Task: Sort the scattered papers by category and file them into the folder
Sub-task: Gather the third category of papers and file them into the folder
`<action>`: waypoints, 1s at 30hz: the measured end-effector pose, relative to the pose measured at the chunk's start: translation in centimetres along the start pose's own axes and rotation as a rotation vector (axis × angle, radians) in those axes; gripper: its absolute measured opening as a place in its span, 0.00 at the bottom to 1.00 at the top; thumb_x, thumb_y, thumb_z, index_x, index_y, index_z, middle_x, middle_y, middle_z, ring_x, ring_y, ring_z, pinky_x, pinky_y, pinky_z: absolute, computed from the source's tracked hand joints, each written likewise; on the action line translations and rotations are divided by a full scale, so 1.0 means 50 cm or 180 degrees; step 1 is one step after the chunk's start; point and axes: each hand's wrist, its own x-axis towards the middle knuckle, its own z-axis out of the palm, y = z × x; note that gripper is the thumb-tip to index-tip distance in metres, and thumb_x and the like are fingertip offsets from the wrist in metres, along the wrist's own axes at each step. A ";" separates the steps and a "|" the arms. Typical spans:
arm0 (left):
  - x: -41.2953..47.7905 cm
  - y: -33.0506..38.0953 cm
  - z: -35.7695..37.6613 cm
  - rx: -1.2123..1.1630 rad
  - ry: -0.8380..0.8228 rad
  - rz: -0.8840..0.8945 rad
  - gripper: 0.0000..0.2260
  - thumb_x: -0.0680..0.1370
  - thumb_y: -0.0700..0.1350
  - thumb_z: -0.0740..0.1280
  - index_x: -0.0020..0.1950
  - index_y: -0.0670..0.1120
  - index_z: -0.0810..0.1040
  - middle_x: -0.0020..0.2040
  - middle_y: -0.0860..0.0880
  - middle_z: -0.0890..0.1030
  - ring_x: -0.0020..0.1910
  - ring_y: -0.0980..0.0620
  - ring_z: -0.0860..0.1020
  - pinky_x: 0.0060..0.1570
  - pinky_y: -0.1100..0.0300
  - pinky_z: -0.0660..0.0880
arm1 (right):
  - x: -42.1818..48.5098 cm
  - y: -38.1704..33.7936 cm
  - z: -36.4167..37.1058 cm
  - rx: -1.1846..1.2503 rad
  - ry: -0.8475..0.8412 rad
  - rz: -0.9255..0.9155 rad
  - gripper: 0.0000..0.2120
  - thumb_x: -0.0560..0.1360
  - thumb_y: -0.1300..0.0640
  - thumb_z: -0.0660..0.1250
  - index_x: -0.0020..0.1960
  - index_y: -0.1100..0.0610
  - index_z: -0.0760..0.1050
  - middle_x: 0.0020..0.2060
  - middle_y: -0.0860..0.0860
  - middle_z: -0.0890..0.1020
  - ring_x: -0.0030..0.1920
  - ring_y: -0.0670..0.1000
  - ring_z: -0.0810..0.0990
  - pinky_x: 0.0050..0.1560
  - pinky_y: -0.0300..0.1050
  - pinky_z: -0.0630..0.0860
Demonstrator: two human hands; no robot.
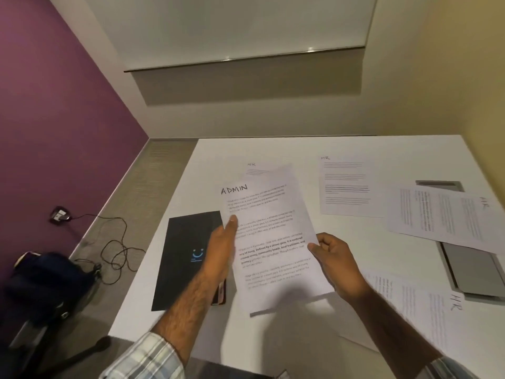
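Observation:
A sheet headed ADMIN (pixel 270 231) is lifted above the white table (pixel 396 149). My left hand (pixel 222 247) grips its left edge, thumb on top. My right hand (pixel 332 255) pinches its right edge. A black folder (pixel 183 255) with a blue emblem lies flat just left of the sheet, partly under my left forearm. Sheets marked HR are spread on the table: one (pixel 347 187) at the back centre, one (pixel 442 217) at the right, one (pixel 426 310) near my right forearm. Another HR sheet (pixel 252 169) peeks out behind the ADMIN sheet.
A grey tray-like object (pixel 475 272) lies under the right HR sheet near the table's right edge. A dark phone-like item (pixel 220 292) lies under my left wrist. On the floor at the left sit a dark bag (pixel 46 285), a tangled cable (pixel 117 247) and a floor socket (pixel 60 214).

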 end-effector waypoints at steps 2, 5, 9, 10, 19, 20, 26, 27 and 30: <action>0.024 -0.018 -0.069 0.0375 0.0253 0.0033 0.19 0.86 0.54 0.58 0.55 0.45 0.85 0.49 0.45 0.87 0.46 0.46 0.85 0.51 0.50 0.81 | 0.001 -0.005 0.032 -0.0040 0.0123 0.0034 0.06 0.80 0.65 0.67 0.51 0.60 0.82 0.47 0.54 0.89 0.48 0.59 0.88 0.55 0.59 0.83; 0.070 -0.079 -0.183 0.1491 0.0853 0.0133 0.14 0.83 0.50 0.62 0.45 0.45 0.82 0.43 0.44 0.84 0.46 0.45 0.83 0.51 0.47 0.81 | 0.002 0.002 0.064 -0.0275 0.0427 0.0063 0.05 0.80 0.62 0.67 0.50 0.58 0.82 0.45 0.52 0.89 0.44 0.55 0.88 0.46 0.51 0.85; 0.124 -0.167 -0.298 0.3109 0.0540 0.0051 0.14 0.80 0.50 0.68 0.64 0.46 0.78 0.60 0.46 0.79 0.60 0.46 0.78 0.59 0.52 0.76 | -0.001 0.034 0.096 -0.0373 0.0846 0.0176 0.05 0.78 0.61 0.68 0.47 0.56 0.82 0.42 0.55 0.88 0.45 0.61 0.87 0.50 0.59 0.83; 0.137 -0.183 -0.312 0.3491 0.0447 0.0109 0.22 0.79 0.53 0.70 0.70 0.45 0.75 0.66 0.45 0.77 0.65 0.45 0.76 0.64 0.49 0.75 | -0.006 0.042 0.106 -0.0363 0.0929 0.0214 0.05 0.78 0.62 0.68 0.46 0.57 0.82 0.41 0.55 0.88 0.43 0.59 0.87 0.45 0.55 0.84; 0.224 -0.271 -0.312 0.4951 -0.0061 0.0315 0.51 0.72 0.70 0.67 0.83 0.47 0.48 0.83 0.40 0.48 0.81 0.37 0.52 0.75 0.34 0.54 | -0.093 0.070 0.199 -0.0070 0.1486 0.0430 0.05 0.81 0.65 0.66 0.50 0.63 0.80 0.40 0.55 0.87 0.38 0.47 0.87 0.39 0.36 0.80; 0.228 -0.275 -0.310 0.4939 -0.0086 0.0286 0.51 0.71 0.70 0.68 0.83 0.46 0.48 0.83 0.40 0.48 0.81 0.36 0.52 0.75 0.34 0.54 | -0.101 0.072 0.206 -0.0012 0.1501 0.0450 0.05 0.81 0.66 0.66 0.50 0.63 0.81 0.41 0.56 0.87 0.39 0.49 0.88 0.40 0.36 0.81; 0.247 -0.282 -0.296 0.4686 0.0031 0.0407 0.42 0.76 0.60 0.69 0.81 0.41 0.55 0.81 0.37 0.57 0.79 0.34 0.57 0.75 0.39 0.63 | -0.113 0.084 0.214 0.0187 0.1539 0.0560 0.04 0.81 0.66 0.65 0.52 0.65 0.79 0.43 0.55 0.88 0.42 0.51 0.88 0.40 0.36 0.82; 0.248 -0.283 -0.296 0.4716 0.0054 0.0421 0.41 0.76 0.60 0.69 0.80 0.40 0.56 0.81 0.37 0.57 0.79 0.34 0.58 0.75 0.40 0.64 | -0.112 0.086 0.213 0.0208 0.1550 0.0562 0.04 0.81 0.66 0.65 0.52 0.65 0.79 0.43 0.55 0.88 0.42 0.51 0.88 0.40 0.37 0.83; 0.253 -0.279 -0.292 0.4880 0.0078 0.0423 0.40 0.76 0.60 0.68 0.80 0.40 0.58 0.80 0.37 0.59 0.77 0.33 0.61 0.73 0.41 0.67 | -0.108 0.088 0.213 0.0285 0.1604 0.0577 0.04 0.81 0.66 0.65 0.52 0.66 0.79 0.45 0.57 0.88 0.44 0.54 0.88 0.42 0.38 0.84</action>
